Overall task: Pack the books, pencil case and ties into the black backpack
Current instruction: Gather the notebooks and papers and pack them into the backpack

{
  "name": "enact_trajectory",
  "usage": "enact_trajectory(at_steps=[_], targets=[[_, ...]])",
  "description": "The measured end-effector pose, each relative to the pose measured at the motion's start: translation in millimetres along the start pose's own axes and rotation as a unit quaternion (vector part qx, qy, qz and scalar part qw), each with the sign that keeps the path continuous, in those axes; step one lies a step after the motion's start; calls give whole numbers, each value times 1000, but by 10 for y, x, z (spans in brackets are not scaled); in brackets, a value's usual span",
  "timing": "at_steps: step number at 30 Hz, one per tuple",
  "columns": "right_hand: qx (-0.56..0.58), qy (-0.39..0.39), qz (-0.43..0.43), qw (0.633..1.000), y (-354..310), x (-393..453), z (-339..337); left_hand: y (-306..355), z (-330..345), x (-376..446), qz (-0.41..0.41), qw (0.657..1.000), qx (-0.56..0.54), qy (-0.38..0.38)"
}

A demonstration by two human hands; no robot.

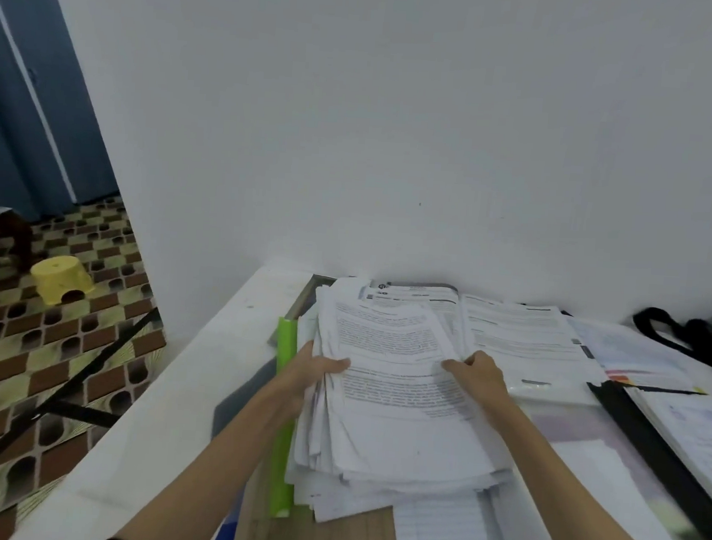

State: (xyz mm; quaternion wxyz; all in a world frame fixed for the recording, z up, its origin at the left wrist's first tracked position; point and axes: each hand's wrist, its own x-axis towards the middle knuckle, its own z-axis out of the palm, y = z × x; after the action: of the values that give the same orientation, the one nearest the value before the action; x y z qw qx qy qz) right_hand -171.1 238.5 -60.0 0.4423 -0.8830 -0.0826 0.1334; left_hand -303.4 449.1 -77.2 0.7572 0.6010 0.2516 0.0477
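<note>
On the table (194, 385), both hands (left hand (311, 370), right hand (480, 373)) grip a paper stack (395, 403).

home study corner | white desk (194, 385) heaped with printed papers (397, 382) | patterned floor (24, 352), yellow plastic stool (62, 281)

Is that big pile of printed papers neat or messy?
Messy. The paper stack is fanned out, with sheet edges sticking out unevenly at its near and left sides. The left hand and right hand grip its sides.

white table (178, 384) against wall, green folder (283, 433), paper stack (397, 433), black backpack (687, 335)
</note>
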Motion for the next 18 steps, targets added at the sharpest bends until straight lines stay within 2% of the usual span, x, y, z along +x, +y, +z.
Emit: enact_trajectory(at_steps=[5, 8, 10, 12, 16, 18], targets=[[73, 29, 13, 997, 75, 56, -87, 157, 176, 84, 40, 998, -31, -22], [211, 25, 44, 976, 94, 111, -192, 308, 271, 82, 76, 994, -46, -62], [268, 23, 73, 960, 74, 160, -278, 404, 318, 112, 79, 995, -37, -56], [251, 21, 78, 965, 46, 212, -329, 457, 339, 149, 71, 997, -8, -35], [170, 10, 37, 985, 16, 299, -225, 377, 270, 153, 48, 996, 75, 13], [145, 4, 20, 989, -21, 308, -120, 272, 188, 96, 40, 995, 83, 47]])
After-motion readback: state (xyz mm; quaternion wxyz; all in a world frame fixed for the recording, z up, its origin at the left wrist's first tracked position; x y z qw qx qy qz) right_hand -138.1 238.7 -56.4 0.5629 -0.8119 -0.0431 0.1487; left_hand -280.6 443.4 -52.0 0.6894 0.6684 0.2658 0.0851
